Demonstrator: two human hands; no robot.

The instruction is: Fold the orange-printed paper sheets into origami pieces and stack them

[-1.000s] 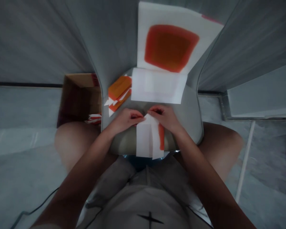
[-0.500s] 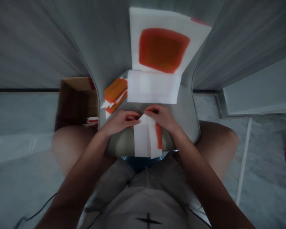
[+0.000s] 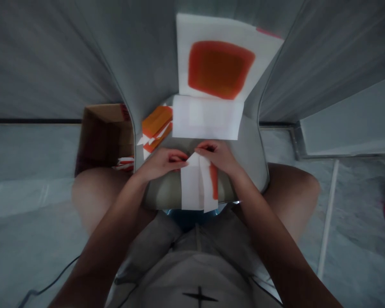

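In the head view, the folded paper [image 3: 191, 184] is pinched at its top over the seat's [image 3: 250, 145] front edge, in the narrow grip of left hand [image 3: 163, 163] and right hand [image 3: 220, 156]. Beyond, white paper [image 3: 208, 119] is spread; folded orange pieces [image 3: 158, 120] are heaped to its left. Red-and-white scraps [image 3: 125, 161] are contained in the cardboard box [image 3: 104, 113].

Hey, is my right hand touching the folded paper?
Touching: the head view shows the right hand with its fingertips on the folded paper, at its peaked top.
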